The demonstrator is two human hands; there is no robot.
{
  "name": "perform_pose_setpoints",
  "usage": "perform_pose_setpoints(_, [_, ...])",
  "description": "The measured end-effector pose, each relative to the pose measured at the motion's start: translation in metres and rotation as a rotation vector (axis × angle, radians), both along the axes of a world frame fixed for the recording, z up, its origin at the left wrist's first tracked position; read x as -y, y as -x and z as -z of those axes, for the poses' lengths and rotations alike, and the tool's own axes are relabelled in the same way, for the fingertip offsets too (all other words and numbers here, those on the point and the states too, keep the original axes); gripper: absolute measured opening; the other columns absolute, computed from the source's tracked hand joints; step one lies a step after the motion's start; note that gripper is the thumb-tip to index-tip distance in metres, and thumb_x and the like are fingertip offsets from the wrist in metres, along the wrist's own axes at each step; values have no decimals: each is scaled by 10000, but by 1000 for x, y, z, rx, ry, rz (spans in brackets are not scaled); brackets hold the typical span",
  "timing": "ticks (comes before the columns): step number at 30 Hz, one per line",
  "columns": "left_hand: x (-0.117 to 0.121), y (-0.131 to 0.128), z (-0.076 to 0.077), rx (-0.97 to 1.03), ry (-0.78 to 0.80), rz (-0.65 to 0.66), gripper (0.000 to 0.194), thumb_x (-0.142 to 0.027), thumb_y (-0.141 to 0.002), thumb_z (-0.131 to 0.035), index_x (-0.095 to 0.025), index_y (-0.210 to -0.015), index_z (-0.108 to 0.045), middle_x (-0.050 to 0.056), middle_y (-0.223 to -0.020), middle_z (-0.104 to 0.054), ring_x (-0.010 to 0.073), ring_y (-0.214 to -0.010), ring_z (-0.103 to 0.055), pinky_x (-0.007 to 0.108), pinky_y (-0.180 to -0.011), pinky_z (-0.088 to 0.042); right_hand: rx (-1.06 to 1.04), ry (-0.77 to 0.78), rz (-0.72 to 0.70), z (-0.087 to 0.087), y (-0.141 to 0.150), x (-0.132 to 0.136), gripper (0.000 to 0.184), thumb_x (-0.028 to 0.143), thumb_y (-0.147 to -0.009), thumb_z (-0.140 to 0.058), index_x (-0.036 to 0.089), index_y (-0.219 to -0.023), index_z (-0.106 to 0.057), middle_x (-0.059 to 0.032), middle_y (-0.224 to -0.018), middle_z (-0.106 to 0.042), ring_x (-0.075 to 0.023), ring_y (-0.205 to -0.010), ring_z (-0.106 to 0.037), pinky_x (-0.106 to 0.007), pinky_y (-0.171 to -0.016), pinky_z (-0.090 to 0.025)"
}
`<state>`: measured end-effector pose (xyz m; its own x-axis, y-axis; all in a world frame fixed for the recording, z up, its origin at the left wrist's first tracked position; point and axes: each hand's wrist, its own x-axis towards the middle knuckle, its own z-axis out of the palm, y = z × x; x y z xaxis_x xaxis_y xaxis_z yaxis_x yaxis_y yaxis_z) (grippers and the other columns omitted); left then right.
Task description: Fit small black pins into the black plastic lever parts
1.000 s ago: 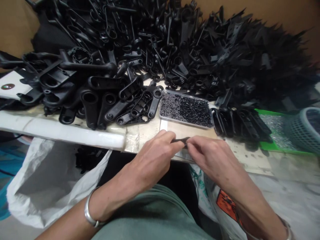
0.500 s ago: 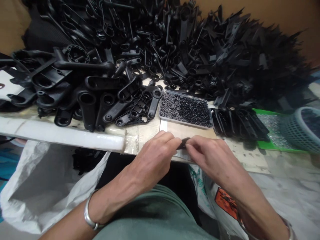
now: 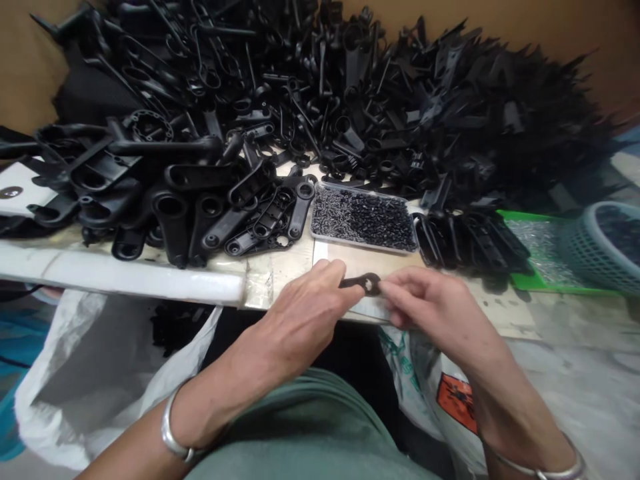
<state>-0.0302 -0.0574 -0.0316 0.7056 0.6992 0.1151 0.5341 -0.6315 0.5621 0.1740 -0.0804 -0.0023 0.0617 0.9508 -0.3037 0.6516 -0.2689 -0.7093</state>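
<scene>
My left hand [image 3: 306, 308] pinches one end of a small black plastic part [image 3: 364, 283] with a ring-shaped end, just above the table's front edge. My right hand [image 3: 434, 308] has its fingertips closed on the ring end of the same part. Both hands hover over a pale board [image 3: 400, 261] in front of a clear tray of small black screws [image 3: 363, 219].
A big heap of black plastic arms and levers [image 3: 210, 173] covers the table's back and left. Stacked black parts [image 3: 470, 241] lie right of the tray. A green tray with silver screws [image 3: 543, 260] and a grey basket [image 3: 607, 245] sit far right. White sacks [image 3: 100, 360] hang below the table.
The two hands have drawn slightly apart, so the black part's ring end now shows between them. The view has shifted a little.
</scene>
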Motion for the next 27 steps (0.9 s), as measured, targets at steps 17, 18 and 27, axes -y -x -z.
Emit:
perform_pose_setpoints(17, [3, -3, -3, 45, 69, -21, 548, 17, -866, -341, -316, -1272, -499, 33, -976, -457, 144, -837, -473, 266, -741, -444, -994, -34, 359, 24, 9, 21, 455, 288, -811, -759, 112, -1203, -608, -141, -1107, -678, -251, -962, -673, -349, -903, -554])
perform_pose_setpoints(18, [3, -2, -4, 21, 64, -21, 554, 19, -860, -350, -316, -1279, -489, 33, -975, -456, 144, -825, -469, 265, -727, -441, -988, -39, 369, 24, 9, 21, 459, 288, -802, -768, 113, -1196, -614, -141, -1094, -683, -248, -947, -677, -348, -900, -554])
perform_pose_setpoints(27, [9, -2, -2, -138, -99, 7, 571, 37, -842, -311, -285, -1302, -415, 41, -951, -458, 167, -790, -457, 259, -605, -405, -955, -51, 438, 30, 15, 22, 500, 308, -708, -838, 140, -1143, -656, -117, -1016, -709, -237, -822, -701, -368, -834, -577])
